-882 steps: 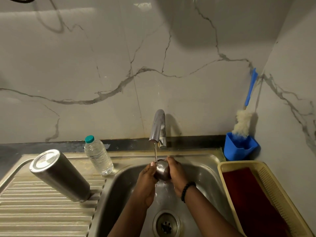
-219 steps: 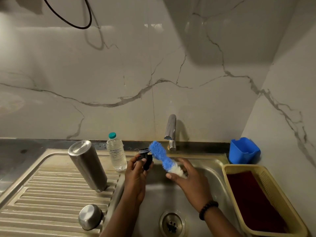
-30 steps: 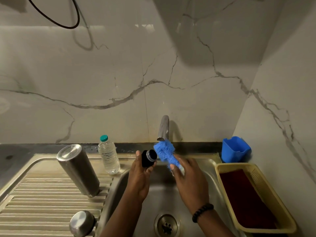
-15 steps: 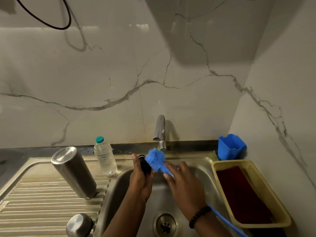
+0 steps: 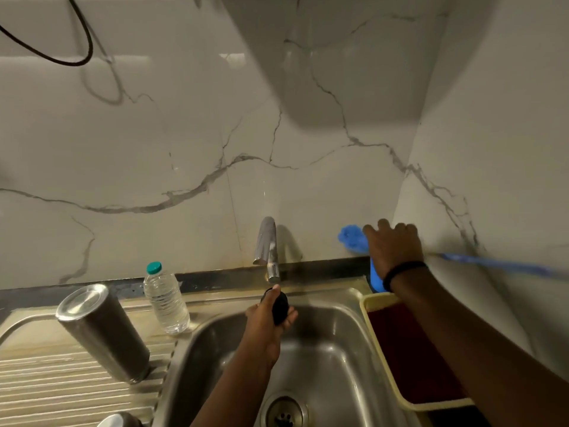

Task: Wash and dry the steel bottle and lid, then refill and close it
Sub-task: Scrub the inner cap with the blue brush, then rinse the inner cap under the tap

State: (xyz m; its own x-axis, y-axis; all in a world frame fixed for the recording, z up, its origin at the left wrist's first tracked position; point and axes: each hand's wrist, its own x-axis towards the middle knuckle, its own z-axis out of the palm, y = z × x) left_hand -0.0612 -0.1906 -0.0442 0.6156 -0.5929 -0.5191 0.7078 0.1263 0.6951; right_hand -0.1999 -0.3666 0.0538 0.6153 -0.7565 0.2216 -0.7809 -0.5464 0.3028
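The steel bottle (image 5: 101, 331) stands upside down, leaning, on the ribbed drainboard (image 5: 46, 389) at the left. A steel cap (image 5: 118, 421) lies at the drainboard's front edge. My left hand (image 5: 266, 322) grips the black inner lid (image 5: 279, 307) over the sink basin (image 5: 323, 359), just under the tap (image 5: 267, 245). My right hand (image 5: 392, 248) is stretched to the back right corner and holds the blue bottle brush (image 5: 351, 238) above the blue holder (image 5: 376, 280). The brush's handle (image 5: 498, 266) trails to the right, blurred.
A small clear plastic water bottle (image 5: 165, 298) with a teal cap stands behind the steel bottle. A yellow basket (image 5: 388, 359) with a dark red cloth sits right of the sink. Marble walls close the back and the right side. No water runs from the tap.
My right hand has carried the brush away from the lid to the blue holder in the back right corner. My left hand still holds the lid, now lower under the tap.
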